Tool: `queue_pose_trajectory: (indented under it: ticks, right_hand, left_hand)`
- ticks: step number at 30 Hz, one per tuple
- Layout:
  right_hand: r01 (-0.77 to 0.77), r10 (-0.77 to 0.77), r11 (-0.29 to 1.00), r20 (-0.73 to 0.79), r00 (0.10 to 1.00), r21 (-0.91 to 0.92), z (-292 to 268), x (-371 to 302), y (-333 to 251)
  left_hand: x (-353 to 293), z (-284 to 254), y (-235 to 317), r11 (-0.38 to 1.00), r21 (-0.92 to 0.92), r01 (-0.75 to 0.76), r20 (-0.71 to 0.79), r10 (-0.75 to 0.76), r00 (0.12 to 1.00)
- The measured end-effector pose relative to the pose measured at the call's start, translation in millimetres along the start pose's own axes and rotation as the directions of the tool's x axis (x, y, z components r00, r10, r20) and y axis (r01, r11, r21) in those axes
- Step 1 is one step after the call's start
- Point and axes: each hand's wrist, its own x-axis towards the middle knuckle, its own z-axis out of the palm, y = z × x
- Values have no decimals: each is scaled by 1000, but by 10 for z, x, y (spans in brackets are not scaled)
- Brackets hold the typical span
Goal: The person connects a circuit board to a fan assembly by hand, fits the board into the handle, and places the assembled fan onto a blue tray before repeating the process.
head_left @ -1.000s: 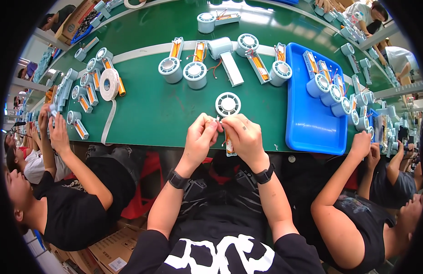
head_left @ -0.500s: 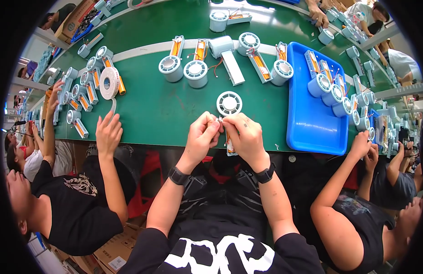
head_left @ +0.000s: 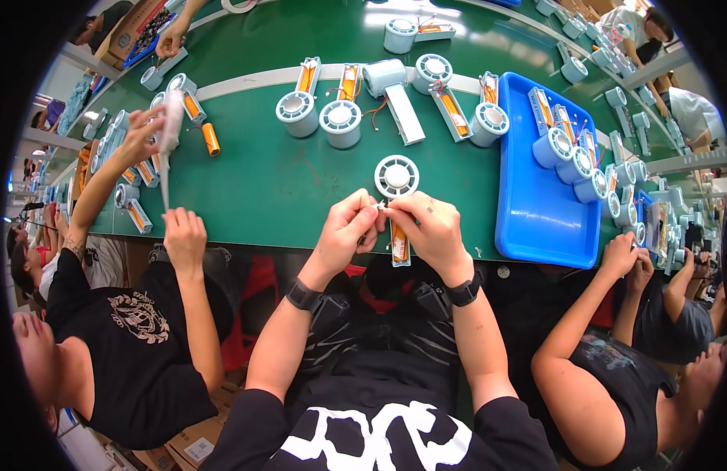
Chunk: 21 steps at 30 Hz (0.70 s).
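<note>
A light-blue handheld fan [head_left: 396, 176] lies at the table's near edge, its round grille pointing up. Its open handle [head_left: 400, 250], with an orange battery inside, extends toward me between my hands. My left hand [head_left: 350, 234] and my right hand [head_left: 428, 229] meet just below the grille, fingertips pinched close together. Between them shows a small white wire connector [head_left: 381, 206]; both hands appear closed on it, though fingers hide much of it and the wires.
Several similar fans [head_left: 340, 124] lie beyond my hands. A blue tray [head_left: 540, 235] holding more fans stands at right. At left, a co-worker's hands stretch tape from a white roll [head_left: 172, 122], near a loose orange battery [head_left: 211, 140]. Another co-worker's hand [head_left: 173, 35] reaches a fan at far left.
The left co-worker has lifted the tape roll off the table and draws out a strip. A hand has appeared at far left. The far fan has shifted right. My hands barely move.
</note>
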Motion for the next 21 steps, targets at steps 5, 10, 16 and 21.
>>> queue_pose_trajectory:
  ticks: [5,10,16,21]
  right_hand:
    - [60,-58,998,32,998,-38,-36,36,-11]
    - [47,-46,999,53,998,-21,-99,55,10]
    - [19,-21,998,33,999,56,-107,69,88]
    - [-23,17,994,54,998,105,-126,36,114]
  left_hand:
    - [14,-39,-40,998,40,43,-21,-43,999]
    - [34,-3,-19,995,73,74,-26,-72,997]
    - [55,35,103,985,118,130,-11,-129,992]
    - [67,53,152,973,154,173,36,-181,983]
